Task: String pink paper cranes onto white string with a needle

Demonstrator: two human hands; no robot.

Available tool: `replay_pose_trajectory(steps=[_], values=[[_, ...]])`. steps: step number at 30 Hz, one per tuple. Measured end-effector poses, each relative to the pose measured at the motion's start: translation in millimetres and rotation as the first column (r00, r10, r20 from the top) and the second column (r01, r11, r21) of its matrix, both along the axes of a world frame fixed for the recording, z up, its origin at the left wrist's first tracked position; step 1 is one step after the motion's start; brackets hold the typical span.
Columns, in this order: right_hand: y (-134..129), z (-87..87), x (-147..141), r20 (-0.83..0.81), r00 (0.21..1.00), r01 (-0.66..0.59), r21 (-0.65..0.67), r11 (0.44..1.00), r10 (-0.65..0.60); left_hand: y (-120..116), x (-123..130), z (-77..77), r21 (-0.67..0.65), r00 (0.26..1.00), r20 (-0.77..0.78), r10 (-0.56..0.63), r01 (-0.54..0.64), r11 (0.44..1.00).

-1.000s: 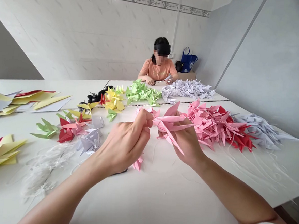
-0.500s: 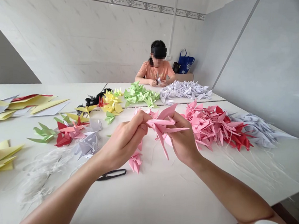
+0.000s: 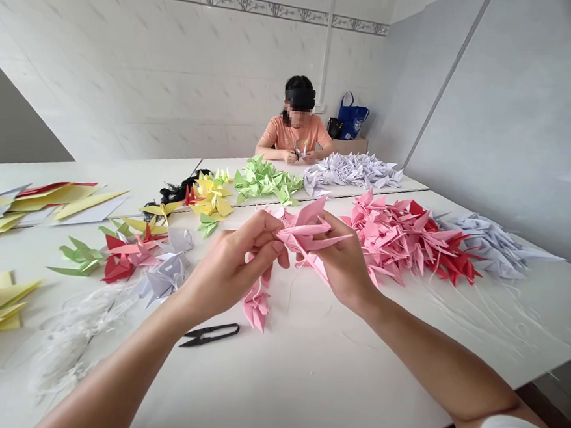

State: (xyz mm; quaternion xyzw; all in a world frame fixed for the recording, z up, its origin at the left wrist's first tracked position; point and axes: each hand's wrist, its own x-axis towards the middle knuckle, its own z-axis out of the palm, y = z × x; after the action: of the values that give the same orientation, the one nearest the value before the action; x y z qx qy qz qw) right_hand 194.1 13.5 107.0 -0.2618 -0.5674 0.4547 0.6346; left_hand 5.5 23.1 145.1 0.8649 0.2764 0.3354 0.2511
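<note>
Above the table a folded pink paper crane (image 3: 306,232) is held between both hands. My left hand (image 3: 236,263) pinches with thumb and fingertips at its left end; whether a thread is in that pinch too I cannot make out. My right hand (image 3: 347,267) grips the crane from the right, its fingers mostly hidden behind the paper. Below them, another pink crane (image 3: 256,308) lies on the table, partly behind my left hand. Black thread snips (image 3: 211,334) rest near my left wrist, blades pointing left.
To the right lie heaps of pink cranes (image 3: 391,238), red cranes (image 3: 460,268) and white cranes (image 3: 489,244). Green cranes (image 3: 266,180) sit farther back. White thread (image 3: 74,336) is tangled at left, near flat paper sheets (image 3: 78,199). A person (image 3: 296,133) works across the table.
The crane has turned and shifted slightly left, its downward point now lifted. My left fingers have changed their pinch. The snips show more fully as my left forearm moved off them.
</note>
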Motion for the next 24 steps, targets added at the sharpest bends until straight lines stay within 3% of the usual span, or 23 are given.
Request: replay_pose_trajectory(steps=[8, 11, 13, 15, 18, 20, 22, 24], values=[[-0.2, 1.6, 0.7, 0.066, 0.997, -0.025, -0.066, 0.998, 0.029, -1.5, 0.0, -1.1, -0.045, 0.997, -0.067, -0.029, 0.026, 0.999], [1.6, -0.4, 1.7, 0.071, 0.997, 0.004, 0.009, 1.0, -0.004, 0.0, 0.2, -1.7, -0.022, 0.999, -0.045, 0.008, -0.009, 1.0], [2.9, -1.6, 3.0, 0.062, 0.992, 0.1, 0.126, 0.987, -0.109, 0.8, 0.1, -2.3, 0.007, 0.998, -0.04, 0.054, -0.054, 0.999], [3.3, -1.5, 5.2, 0.059, 0.966, 0.226, 0.286, 0.931, -0.253, 1.1, 0.0, -2.7, 0.032, 0.995, -0.04, 0.097, -0.095, 0.995], [1.7, 1.2, 9.4, 0.058, 0.887, 0.366, 0.513, 0.776, -0.457, 1.2, 0.5, -3.2, 0.064, 0.988, -0.031, 0.153, -0.151, 0.986], [0.0, 4.0, 11.7, 0.091, 0.828, 0.388, 0.618, 0.684, -0.553, 1.2, 1.3, -3.3, 0.071, 0.984, -0.032, 0.174, -0.171, 0.983], [-1.4, 6.8, 12.9, 0.185, 0.761, 0.359, 0.679, 0.64, -0.622, 1.2, 1.9, -3.5, 0.075, 0.984, -0.034, 0.176, -0.173, 0.982], [-1.9, 8.8, 12.6, 0.277, 0.702, 0.327, 0.693, 0.642, -0.656, 1.3, 2.2, -4.1, 0.079, 0.985, -0.044, 0.167, -0.163, 0.984]])
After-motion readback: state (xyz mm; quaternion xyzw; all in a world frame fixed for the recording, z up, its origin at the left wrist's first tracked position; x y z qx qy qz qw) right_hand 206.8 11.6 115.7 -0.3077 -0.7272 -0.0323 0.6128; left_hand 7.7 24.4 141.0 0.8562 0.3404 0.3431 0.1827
